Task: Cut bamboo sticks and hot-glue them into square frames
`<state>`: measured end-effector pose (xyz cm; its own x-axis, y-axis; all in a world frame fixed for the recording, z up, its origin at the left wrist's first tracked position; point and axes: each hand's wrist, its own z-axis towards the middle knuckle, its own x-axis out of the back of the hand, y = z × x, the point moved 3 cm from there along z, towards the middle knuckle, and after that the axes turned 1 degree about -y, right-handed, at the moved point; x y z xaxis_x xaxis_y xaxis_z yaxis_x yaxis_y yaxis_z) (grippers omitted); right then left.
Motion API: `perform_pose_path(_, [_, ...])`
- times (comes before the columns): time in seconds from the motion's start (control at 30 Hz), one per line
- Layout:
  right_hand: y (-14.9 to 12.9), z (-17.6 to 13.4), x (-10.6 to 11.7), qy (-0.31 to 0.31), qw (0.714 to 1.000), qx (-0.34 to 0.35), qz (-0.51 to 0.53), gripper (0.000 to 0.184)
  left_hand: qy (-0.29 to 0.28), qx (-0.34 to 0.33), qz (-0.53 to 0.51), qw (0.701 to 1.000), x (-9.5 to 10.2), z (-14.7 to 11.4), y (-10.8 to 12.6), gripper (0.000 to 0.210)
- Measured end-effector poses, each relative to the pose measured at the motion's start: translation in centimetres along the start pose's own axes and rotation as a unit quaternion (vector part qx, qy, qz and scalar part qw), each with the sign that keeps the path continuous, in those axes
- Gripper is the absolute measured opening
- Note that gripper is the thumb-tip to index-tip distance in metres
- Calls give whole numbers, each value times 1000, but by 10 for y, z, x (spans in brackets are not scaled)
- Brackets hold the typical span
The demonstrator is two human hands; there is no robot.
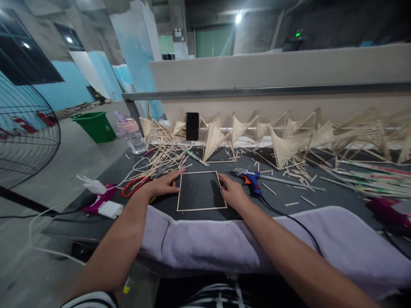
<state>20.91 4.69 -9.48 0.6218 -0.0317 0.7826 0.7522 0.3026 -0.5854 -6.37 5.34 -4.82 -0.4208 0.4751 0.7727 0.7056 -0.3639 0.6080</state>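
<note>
A square frame of thin wooden sticks point(201, 209) lies flat on the dark table before me. My left hand point(164, 185) holds its left side, the index finger at the far corner and the thumb lower along the stick. On the opposite side, my right hand point(231, 191) holds the right stick with bent fingers near the far corner. Right of that hand rests a blue glue gun point(253, 181) with an orange trigger. Red-handled pliers point(135, 186) lie beside my left wrist, partly covered by it.
Fan-shaped stick structures point(213, 139) line the back, near a propped black phone point(192, 126). Loose sticks point(163, 158) are heaped at left, by a water bottle point(136, 139). A pink power strip point(101, 200) sits at the left edge. A lilac cloth point(208, 241) covers the front edge.
</note>
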Motion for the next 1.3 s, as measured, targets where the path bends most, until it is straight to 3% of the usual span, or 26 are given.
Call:
perform_pose_path(0.13, [4,1,-3,2,1000,-1,23,58,16,15,-29,999,0,2,-2,79])
perform_pose_path(0.3, [2,1,-2,2,1000,-2,18,58,-4,15,-58,998,0,2,-2,92])
perform_pose_path(0.93, [-4,-3,2,-25,999,-8,-19,64,-17,-11,-6,1000,-2,5,-11,93])
perform_pose_path(1.3, [-2,-1,3,-20,999,-27,-2,63,-26,-13,8,1000,-1,3,-2,93])
